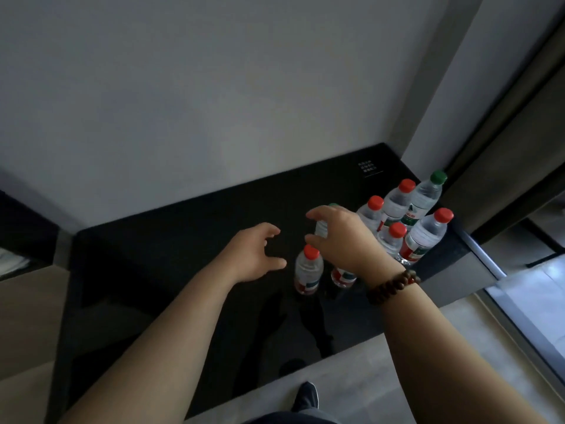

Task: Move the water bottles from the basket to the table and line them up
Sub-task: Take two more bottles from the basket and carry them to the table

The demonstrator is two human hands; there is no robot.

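On the black table [171, 249] stands a clear water bottle with a red cap [308, 272], upright. Just right of it is a second bottle [343, 277]; my right hand [345, 237] is curled round its upper part and hides most of it, with a greenish cap peeking out behind the fingers. My left hand [253, 255] hovers left of the red-capped bottle, fingers spread and holding nothing. Several more bottles [425, 234] stand bunched at the table's right end, most red-capped, one at the back with a green cap [437, 177]. No basket is in view.
A grey wall runs along the table's far side, meeting a corner at the right. The table's right edge [477, 255] drops to a light floor. My shoe [305, 396] shows below the near edge. Small white print [367, 169] marks the far right corner.
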